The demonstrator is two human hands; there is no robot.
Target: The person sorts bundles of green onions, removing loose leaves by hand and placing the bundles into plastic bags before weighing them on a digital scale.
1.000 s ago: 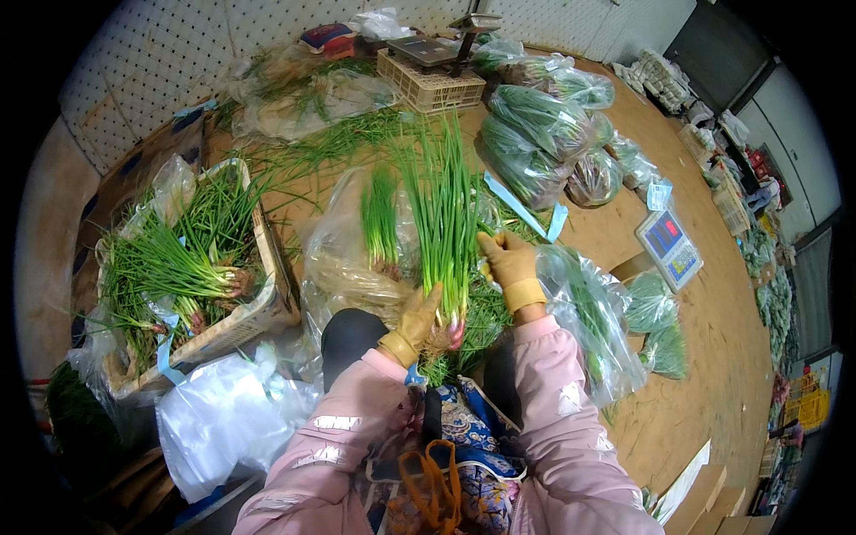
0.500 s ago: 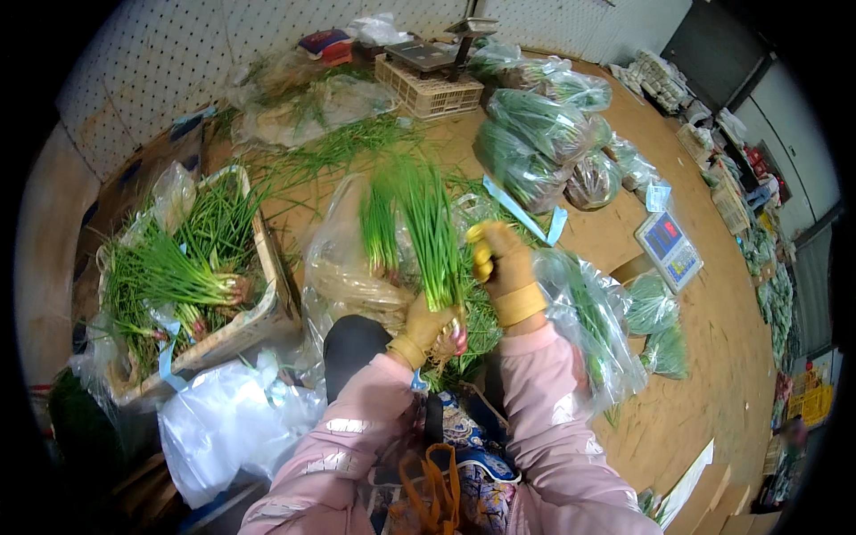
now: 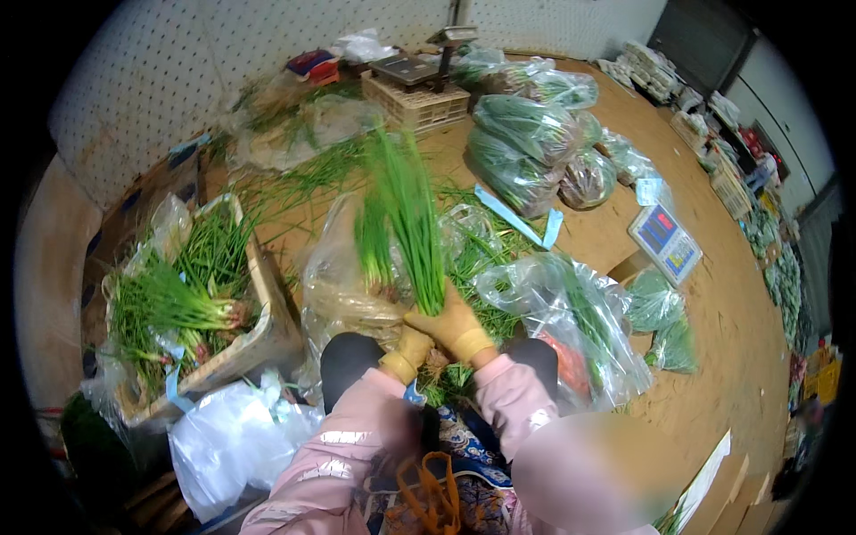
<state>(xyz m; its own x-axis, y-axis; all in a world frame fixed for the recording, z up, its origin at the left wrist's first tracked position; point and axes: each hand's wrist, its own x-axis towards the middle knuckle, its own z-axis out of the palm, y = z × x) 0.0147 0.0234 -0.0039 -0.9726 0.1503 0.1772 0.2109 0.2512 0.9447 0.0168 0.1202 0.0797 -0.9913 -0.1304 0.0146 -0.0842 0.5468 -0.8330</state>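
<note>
**My left hand and my right hand are closed on one bunch of green onions**

I am holding the bunch in front of me, between my knees, with its leaves pointing away and leaning slightly to the left. The leaf tips are blurred. My right hand is wrapped around the lower stems, and my left hand grasps just below; the two hands touch, so the left fingers are partly hidden. Just left of the bunch, a smaller bunch lies on a clear plastic bag. Farther left stands a crate with more green onions in it. To my right there is a clear bag with greens, and beyond it a scale.
</note>
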